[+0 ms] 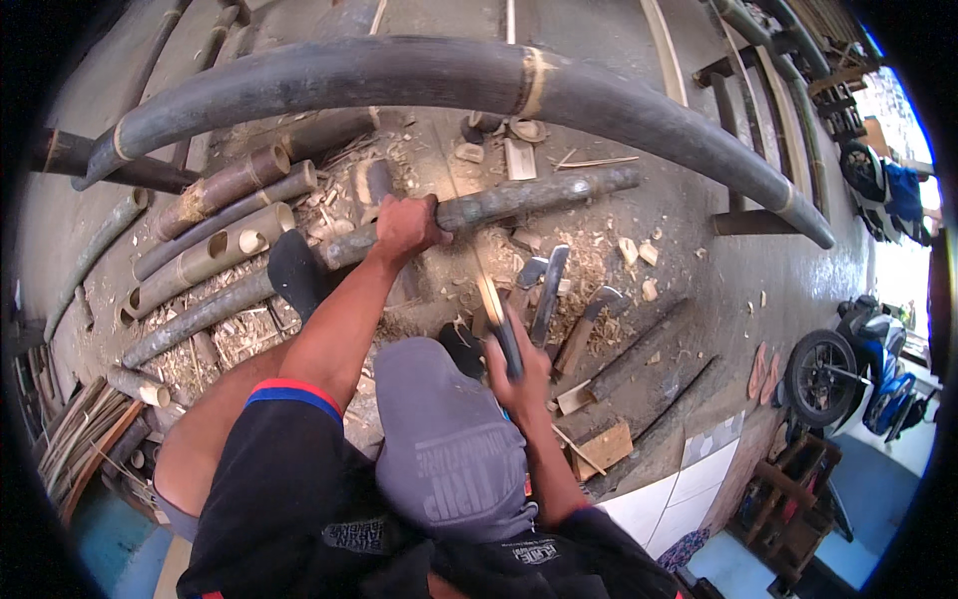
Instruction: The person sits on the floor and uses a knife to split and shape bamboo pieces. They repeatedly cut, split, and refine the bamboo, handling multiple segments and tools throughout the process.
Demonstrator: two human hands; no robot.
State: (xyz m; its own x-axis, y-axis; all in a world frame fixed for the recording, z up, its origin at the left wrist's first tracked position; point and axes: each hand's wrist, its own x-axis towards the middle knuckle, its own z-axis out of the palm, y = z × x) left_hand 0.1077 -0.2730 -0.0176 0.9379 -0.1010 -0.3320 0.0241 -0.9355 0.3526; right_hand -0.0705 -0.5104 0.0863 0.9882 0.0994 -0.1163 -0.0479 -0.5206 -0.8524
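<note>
My left hand (407, 226) is closed round a grey-green bamboo pole (539, 196) that lies slantwise across the floor. A dark-covered foot (293, 272) is against the same pole, left of that hand. My right hand (519, 377) grips the black handle of a saw (488, 296). The saw's thin blade, blurred, runs away from me and crosses the pole just right of my left hand. How deep it has cut cannot be made out. Beside my right hand lie a broad-bladed knife (550, 292) and another knife (581, 334) with a wooden handle.
A thick bamboo rail (399, 75) arches across the far side. Cut bamboo pieces (225, 247), one with holes, lie at left among wood shavings (609, 324). A wood block (602, 446) sits near right. Further right stands a motorbike (828, 374). A grey cap (449, 439) hides the lower middle.
</note>
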